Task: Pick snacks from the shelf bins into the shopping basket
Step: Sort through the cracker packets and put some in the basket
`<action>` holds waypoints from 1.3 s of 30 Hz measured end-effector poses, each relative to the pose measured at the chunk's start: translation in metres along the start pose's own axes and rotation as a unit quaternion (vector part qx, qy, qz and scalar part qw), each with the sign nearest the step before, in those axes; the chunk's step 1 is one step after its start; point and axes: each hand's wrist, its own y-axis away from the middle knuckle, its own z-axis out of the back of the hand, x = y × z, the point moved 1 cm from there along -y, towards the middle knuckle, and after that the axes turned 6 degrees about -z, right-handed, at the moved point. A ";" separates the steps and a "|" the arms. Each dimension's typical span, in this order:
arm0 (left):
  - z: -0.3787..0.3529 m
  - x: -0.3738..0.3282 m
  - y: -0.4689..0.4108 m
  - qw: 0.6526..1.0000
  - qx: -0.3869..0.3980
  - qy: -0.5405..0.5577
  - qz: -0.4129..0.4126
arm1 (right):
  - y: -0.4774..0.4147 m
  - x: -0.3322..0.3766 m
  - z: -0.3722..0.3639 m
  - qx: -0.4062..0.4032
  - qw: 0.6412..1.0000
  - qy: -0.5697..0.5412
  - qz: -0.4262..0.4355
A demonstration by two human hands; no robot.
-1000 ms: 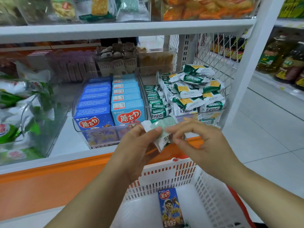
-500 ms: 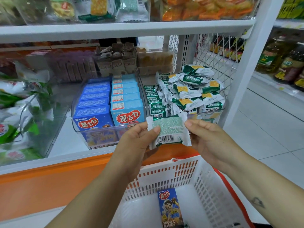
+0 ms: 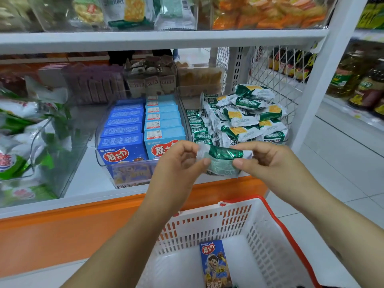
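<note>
View from a head camera, looking down at a person's two bare hands in front of a shop shelf [image 3: 83, 179]. At the centre of the view the hands hold one green-and-white cracker packet [image 3: 225, 153] level between them. The left hand [image 3: 176, 163] pinches its left end with curled fingers and thumb, and the right hand [image 3: 270, 163] pinches its right end the same way. The packet hangs in the air just in front of the shelf edge, apart from the shelf and above the basket. At 1 o'clock from the packet, a clear bin holds a loose pile of matching cracker packets [image 3: 247, 119]. At 10 o'clock, another clear bin [image 3: 124, 173] holds rows of blue biscuit boxes. At 6 o'clock, low in the view, stands a white shopping basket [image 3: 207, 225] with a red rim. One blue biscuit box [image 3: 215, 265] lies flat on its floor. The step in hand appears to be the carry from bin to basket, with the packet picked but not yet dropped. The next move likely calls for lowering the packet toward 6 o'clock, past the basket's far wall, and loosening both pinches so it lands beside the box.
</note>
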 end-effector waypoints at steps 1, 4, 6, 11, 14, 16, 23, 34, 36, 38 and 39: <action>-0.001 -0.001 -0.001 1.000 0.000 -0.008 -0.010 | 0.001 0.001 0.002 -0.007 1.000 0.012 0.010; -0.003 -0.003 -0.002 0.998 -0.001 -0.041 -0.045 | 0.005 0.003 0.007 -0.004 1.000 -0.002 0.015; -0.003 -0.006 -0.003 0.996 0.001 -0.065 -0.063 | 0.006 0.003 0.009 -0.021 0.999 -0.005 0.027; 0.003 -0.015 -0.009 0.979 0.003 -0.178 -0.096 | -0.005 0.000 0.034 -0.174 0.981 -0.038 0.074; 0.002 -0.024 -0.026 0.967 -0.007 -0.226 -0.119 | -0.019 -0.006 0.051 -0.244 0.964 -0.070 0.075; -0.008 -0.034 -0.046 0.955 0.004 -0.258 -0.145 | -0.033 -0.011 0.061 -0.264 0.958 -0.083 0.077; -0.070 -0.048 -0.118 0.880 0.089 -0.401 -0.237 | -0.071 -0.033 0.096 -0.312 0.949 -0.029 0.038; -0.099 -0.006 -0.180 0.873 0.121 -0.458 -0.116 | -0.100 -0.021 0.108 -0.266 0.960 0.046 0.071; -0.102 -0.003 -0.183 0.884 0.106 -0.443 -0.109 | -0.105 -0.024 0.106 -0.258 0.963 0.043 0.069; -0.104 0.000 -0.187 0.891 0.107 -0.430 -0.097 | -0.110 -0.028 0.104 -0.257 0.963 0.046 0.067; -0.105 0.001 -0.190 0.894 0.112 -0.425 -0.090 | -0.112 -0.030 0.103 -0.257 0.963 0.051 0.067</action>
